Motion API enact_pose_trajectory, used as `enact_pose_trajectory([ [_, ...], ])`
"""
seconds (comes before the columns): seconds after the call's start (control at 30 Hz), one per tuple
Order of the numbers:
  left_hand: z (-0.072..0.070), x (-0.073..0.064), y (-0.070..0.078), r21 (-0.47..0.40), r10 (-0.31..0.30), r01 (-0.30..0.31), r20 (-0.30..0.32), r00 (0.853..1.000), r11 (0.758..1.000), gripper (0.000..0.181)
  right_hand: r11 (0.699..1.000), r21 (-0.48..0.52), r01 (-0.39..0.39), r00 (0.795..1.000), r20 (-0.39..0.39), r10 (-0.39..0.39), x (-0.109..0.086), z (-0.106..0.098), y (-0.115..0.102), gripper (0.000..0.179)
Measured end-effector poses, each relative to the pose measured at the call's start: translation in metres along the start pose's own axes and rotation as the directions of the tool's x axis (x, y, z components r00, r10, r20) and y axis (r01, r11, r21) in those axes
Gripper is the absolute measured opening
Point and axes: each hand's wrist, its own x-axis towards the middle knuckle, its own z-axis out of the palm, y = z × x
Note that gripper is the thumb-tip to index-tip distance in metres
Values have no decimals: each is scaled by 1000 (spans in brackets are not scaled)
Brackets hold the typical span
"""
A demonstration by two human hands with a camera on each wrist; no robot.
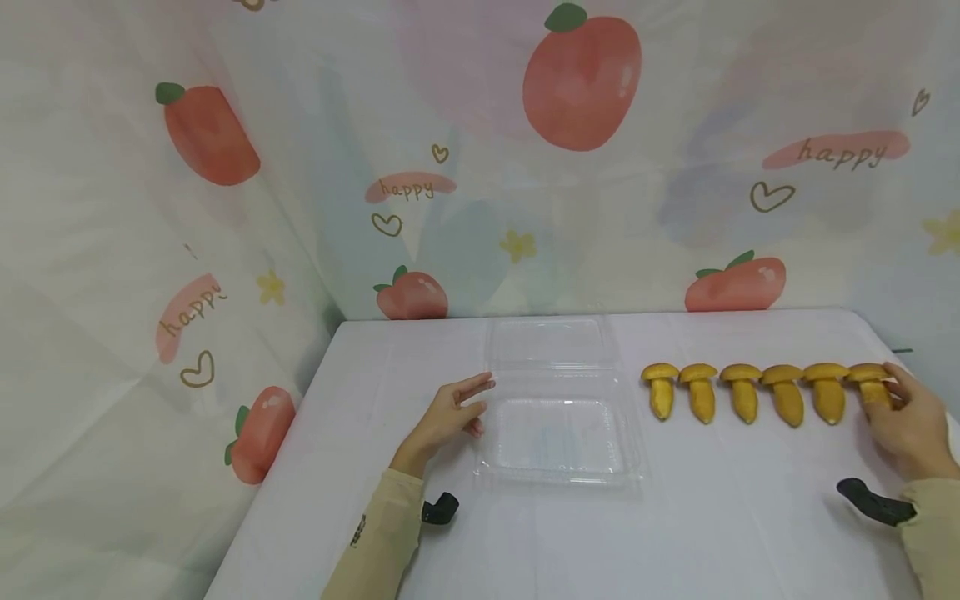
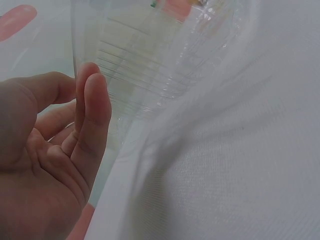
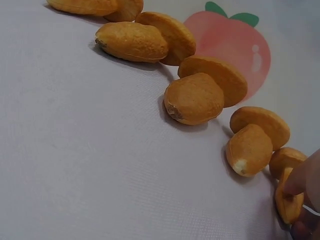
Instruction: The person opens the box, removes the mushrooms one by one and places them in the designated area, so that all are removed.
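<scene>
At the right end of a row of yellow-brown toy mushrooms, my right hand [image 1: 911,425] pinches the last mushroom [image 1: 867,372] between thumb and fingers. The right wrist view shows a fingertip pressed against the stem of this mushroom [image 3: 288,202], the rest of the hand being cut off by the frame. My left hand [image 1: 448,414] is at the left edge of a clear plastic clamshell box [image 1: 558,478], which lies with its lid folded back. In the left wrist view its relaxed fingers [image 2: 95,107] overlap the edge of the clear box [image 2: 145,65].
Several more mushrooms [image 1: 742,400] stretch leftward from the right hand, caps toward the back. White cloth covers the table [image 1: 675,533]. Behind it hangs a printed curtain [image 1: 480,108] with peaches and hearts. Black wrist mounts [image 1: 441,508] stick out beside both sleeves.
</scene>
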Motion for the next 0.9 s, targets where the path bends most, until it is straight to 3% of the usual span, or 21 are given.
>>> enact_pose_trajectory([
  [0.9,0,1,-2,-5,8,-8,6,1000,1000,58,1000,-4,-31,999,-29,31,0,4,-3,64],
])
